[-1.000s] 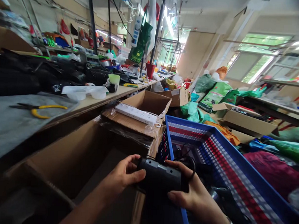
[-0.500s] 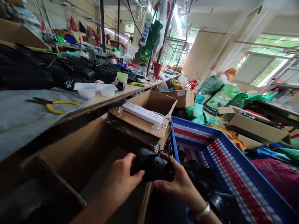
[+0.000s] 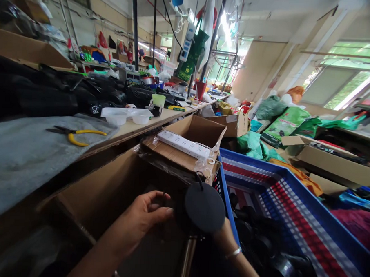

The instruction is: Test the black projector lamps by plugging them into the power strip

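My right hand [image 3: 225, 238] holds a black device with a round flat end [image 3: 205, 208], which faces me and hides most of the fingers. A black cord loops at the top of that end. To its left, my left hand [image 3: 149, 212] has its fingers half curled, with thumb and forefinger apart. A small dark strand shows at its fingertips; whether it is gripped is unclear. Both hands are over an open cardboard box [image 3: 100, 184]. Beside my right forearm, a blue plastic basket [image 3: 293, 180] contains several black devices [image 3: 260, 235], partly in shadow.
A white power strip [image 3: 184, 145] lies on a carton flap ahead. On the bench at left are yellow-handled pliers [image 3: 81, 135], a white plastic tray [image 3: 127, 114] and a heap of black items [image 3: 46, 91]. Another open carton [image 3: 334, 161] and bags stand to the right.
The black device has turned so its round flat end faces me. My left hand has come off its side. The view has swung slightly left.
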`<state>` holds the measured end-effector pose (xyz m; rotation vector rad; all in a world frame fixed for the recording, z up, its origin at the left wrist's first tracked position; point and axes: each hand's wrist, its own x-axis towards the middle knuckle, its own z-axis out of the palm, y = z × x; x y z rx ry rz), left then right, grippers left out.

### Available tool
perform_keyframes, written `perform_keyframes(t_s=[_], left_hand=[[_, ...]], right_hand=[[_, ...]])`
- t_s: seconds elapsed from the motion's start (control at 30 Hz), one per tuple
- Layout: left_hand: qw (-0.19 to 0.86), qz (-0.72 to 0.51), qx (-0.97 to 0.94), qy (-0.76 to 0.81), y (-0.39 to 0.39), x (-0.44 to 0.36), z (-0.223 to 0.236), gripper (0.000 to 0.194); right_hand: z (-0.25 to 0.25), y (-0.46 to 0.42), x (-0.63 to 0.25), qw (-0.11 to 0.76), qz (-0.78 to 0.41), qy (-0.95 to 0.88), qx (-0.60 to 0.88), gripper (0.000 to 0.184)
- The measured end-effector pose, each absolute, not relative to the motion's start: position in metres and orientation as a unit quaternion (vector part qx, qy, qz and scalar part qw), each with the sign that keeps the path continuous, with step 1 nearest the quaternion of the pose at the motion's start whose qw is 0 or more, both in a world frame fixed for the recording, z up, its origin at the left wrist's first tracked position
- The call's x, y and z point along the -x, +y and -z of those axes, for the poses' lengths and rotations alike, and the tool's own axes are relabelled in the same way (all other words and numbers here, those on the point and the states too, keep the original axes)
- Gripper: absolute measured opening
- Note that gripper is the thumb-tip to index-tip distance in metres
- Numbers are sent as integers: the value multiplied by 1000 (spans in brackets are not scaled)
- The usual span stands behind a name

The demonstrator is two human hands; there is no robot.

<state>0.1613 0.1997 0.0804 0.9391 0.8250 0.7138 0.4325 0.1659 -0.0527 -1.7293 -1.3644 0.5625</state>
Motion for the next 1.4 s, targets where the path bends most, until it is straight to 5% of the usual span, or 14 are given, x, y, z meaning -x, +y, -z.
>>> perform_keyframes(t_s=[0.2, 0.37, 0.8, 1.07, 1.4], left_hand=[[760, -387, -391, 346, 217, -134, -85, 47], [757, -425, -345, 356, 223, -136, -82, 38], [776, -439, -265, 368, 241, -146, -67, 55], [778, -469, -222, 354, 251, -159, -76, 29], [741, -469, -258, 406, 245, -145, -86, 26]], right_hand=[[-47, 245, -476, 434, -14, -555, 709, 28], [-94, 338, -465, 428, -2, -612, 665, 26], [-87, 402, -464, 321, 21, -671, 668, 6], [-66, 401, -465, 376, -4, -630, 679, 13], [-67, 395, -454, 418, -50, -607, 674, 19]])
